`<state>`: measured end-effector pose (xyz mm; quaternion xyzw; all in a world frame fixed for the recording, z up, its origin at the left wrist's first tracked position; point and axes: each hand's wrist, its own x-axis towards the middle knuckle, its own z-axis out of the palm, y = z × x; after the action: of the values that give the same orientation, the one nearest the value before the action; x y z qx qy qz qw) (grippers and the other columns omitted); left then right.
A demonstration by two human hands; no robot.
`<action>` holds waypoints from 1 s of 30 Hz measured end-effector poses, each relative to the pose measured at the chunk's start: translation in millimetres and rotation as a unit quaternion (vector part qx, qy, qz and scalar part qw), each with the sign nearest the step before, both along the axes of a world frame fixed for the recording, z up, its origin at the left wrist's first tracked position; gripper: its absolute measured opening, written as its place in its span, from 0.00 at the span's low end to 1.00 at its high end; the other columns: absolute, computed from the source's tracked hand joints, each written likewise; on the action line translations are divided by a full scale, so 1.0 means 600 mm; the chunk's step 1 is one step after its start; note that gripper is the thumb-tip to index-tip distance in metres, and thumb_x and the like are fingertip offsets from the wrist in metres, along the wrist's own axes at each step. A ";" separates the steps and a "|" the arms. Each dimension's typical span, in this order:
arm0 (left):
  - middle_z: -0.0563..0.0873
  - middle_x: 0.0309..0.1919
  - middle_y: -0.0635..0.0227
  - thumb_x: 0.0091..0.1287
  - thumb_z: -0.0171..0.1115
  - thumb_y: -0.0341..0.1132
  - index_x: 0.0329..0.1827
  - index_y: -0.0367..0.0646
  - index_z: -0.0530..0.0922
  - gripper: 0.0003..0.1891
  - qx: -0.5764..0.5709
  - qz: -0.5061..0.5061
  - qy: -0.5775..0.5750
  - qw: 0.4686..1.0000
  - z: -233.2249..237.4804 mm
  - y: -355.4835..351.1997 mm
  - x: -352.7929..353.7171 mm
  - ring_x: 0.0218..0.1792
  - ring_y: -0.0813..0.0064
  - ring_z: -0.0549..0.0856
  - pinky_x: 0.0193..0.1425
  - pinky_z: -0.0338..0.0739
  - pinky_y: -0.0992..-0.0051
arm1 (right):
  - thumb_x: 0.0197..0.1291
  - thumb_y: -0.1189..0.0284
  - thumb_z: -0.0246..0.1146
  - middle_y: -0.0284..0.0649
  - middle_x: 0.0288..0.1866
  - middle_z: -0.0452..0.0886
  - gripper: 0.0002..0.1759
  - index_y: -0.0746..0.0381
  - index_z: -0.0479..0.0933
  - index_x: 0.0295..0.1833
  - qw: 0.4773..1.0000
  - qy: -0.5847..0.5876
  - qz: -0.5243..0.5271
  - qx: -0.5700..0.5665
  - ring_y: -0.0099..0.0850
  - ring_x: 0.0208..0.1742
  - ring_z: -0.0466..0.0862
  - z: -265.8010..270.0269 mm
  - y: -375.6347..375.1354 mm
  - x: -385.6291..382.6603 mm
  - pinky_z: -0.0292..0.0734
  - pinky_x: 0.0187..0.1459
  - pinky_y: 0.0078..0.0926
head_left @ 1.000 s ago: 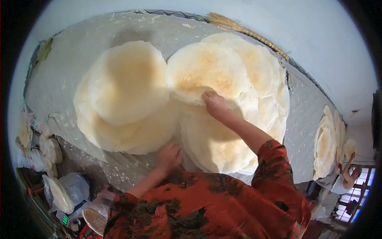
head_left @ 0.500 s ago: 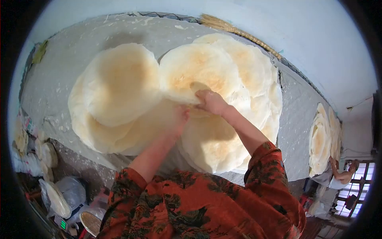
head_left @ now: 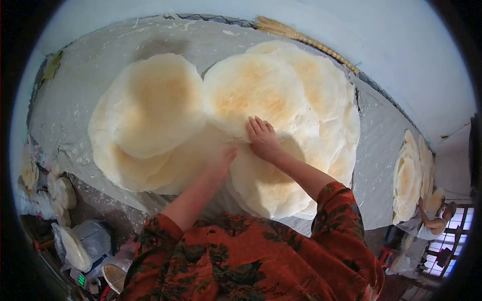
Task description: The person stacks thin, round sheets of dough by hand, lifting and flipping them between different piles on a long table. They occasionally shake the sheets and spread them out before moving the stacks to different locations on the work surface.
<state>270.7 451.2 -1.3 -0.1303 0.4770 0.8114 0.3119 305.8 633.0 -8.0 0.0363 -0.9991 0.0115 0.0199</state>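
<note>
Large, thin, round flatbreads with pale edges and toasted patches lie in overlapping piles. My right hand (head_left: 263, 139) rests palm down with fingers stretched over the lower edge of the upper flatbread (head_left: 253, 90) in the right pile. Just left of it, my left hand (head_left: 224, 154) is at the gap between the piles, near the edge of a lower flatbread (head_left: 266, 178); its fingers are smeared and partly hidden. Another stack, with a broad round flatbread (head_left: 155, 105) on top, lies to the left.
A grey, flake-strewn cloth (head_left: 75, 105) covers the work surface. A straw broom (head_left: 301, 37) lies along the wall. Bagged flatbreads (head_left: 73, 248) and a scale with a green display (head_left: 80, 278) stand lower left. Far right, a person (head_left: 434, 226) handles another stack (head_left: 407, 178).
My right hand has gone from bent fingers at the flatbread's edge to lying flat on it. My left hand has drawn slightly down and left, apart from the right.
</note>
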 end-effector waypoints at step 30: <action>0.65 0.59 0.36 0.51 0.42 0.78 0.71 0.39 0.41 0.57 0.591 -0.121 -0.164 0.781 0.293 -0.135 -0.148 0.63 0.34 0.62 0.67 0.52 0.38 | 0.47 0.80 0.63 0.42 0.31 0.83 0.13 0.69 0.78 0.42 0.998 0.030 0.049 0.003 0.21 0.35 0.81 0.785 -0.214 -0.093 0.77 0.40 0.23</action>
<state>181.7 370.4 174.4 0.0074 -0.1424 0.8562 0.4966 250.1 504.4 463.3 0.0860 -0.9951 0.0084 0.0491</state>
